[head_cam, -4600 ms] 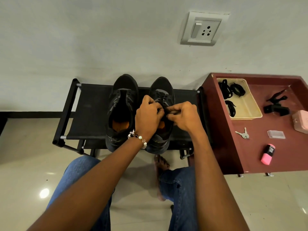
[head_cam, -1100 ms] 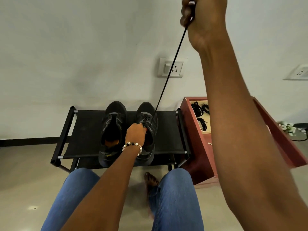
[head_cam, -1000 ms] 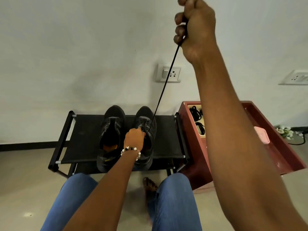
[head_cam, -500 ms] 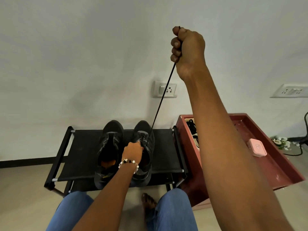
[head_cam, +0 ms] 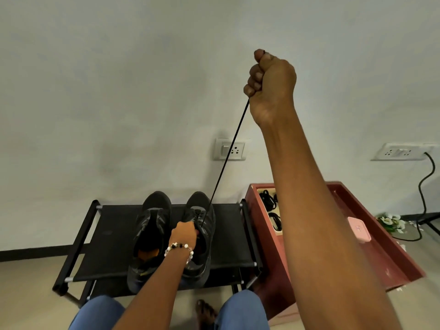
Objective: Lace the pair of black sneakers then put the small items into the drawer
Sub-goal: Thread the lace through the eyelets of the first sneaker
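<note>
The right hand [head_cam: 271,89] is fisting the thin black lace [head_cam: 226,158] taut above the right black sneaker [head_cam: 198,234] on the black fabric rack [head_cam: 114,239]; the left hand [head_cam: 184,235] is pressing its tongue, grip hidden; next likely threading another eyelet

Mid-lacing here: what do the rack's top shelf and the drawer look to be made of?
Rack shelf: matte black fabric, probably woven synthetic, stretched between metal tubes with silvery ends. Drawer: dark red, smooth and faintly glossy, likely painted or laminated wood; its flat board-like walls suggest this, though plastic is possible.
</note>
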Demonstrator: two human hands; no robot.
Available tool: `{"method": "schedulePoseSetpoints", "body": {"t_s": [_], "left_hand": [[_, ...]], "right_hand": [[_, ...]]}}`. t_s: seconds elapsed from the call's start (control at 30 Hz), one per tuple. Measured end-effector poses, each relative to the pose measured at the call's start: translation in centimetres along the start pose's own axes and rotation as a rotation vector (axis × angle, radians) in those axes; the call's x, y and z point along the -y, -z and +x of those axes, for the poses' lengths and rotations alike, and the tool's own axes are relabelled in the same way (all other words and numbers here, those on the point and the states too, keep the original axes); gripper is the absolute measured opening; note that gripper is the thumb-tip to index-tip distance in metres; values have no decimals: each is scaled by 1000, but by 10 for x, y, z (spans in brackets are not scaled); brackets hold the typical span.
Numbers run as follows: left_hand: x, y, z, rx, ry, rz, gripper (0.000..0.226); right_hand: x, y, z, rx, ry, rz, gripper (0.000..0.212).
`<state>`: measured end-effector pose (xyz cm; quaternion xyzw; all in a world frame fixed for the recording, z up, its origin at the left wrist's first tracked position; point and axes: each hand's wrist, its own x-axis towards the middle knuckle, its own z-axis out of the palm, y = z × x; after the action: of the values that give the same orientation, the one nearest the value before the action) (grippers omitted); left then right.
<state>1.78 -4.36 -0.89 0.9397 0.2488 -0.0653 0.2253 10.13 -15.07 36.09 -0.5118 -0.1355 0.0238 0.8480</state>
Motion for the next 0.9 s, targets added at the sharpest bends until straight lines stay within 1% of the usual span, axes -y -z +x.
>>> {"method": "schedulePoseSetpoints", "body": {"t_s": [0.1, 0.2, 0.3, 0.4, 0.5, 0.6, 0.7, 0.77, 0.87, 0.9], "left_hand": [[-3, 1, -3, -3, -3, -19, 26], [-2, 2, -6, -8, -19, -34, 27], [1, 3, -10, -31, -38, -47, 29], [3, 6, -16, -54, -45, -114, 32], [5, 13, -22, -74, -38, -245, 31], [8, 17, -28, -115, -47, -326, 26], [11, 20, -30, -145, -53, -356, 23], [10, 21, -28, -169, -59, -362, 24], [9, 25, -29, -188, -78, -374, 22], [15, 18, -21, -188, -65, -367, 21]], "right_hand": [[0, 7, 0, 12, -1, -12, 32], [-6, 13, -5, 64, -4, -109, 29], [-23, 19, -11, 86, -32, -200, 27], [-48, 31, -18, 105, -63, -302, 27], [-83, 50, -28, 150, -108, -435, 24], [-131, 75, -46, 188, -228, -597, 17], [-184, 99, -69, 126, -344, -711, 16], [-217, 113, -81, 75, -367, -746, 13], [-248, 132, -94, 53, -358, -869, 21], [-272, 139, -94, 57, -362, -896, 19]]}}
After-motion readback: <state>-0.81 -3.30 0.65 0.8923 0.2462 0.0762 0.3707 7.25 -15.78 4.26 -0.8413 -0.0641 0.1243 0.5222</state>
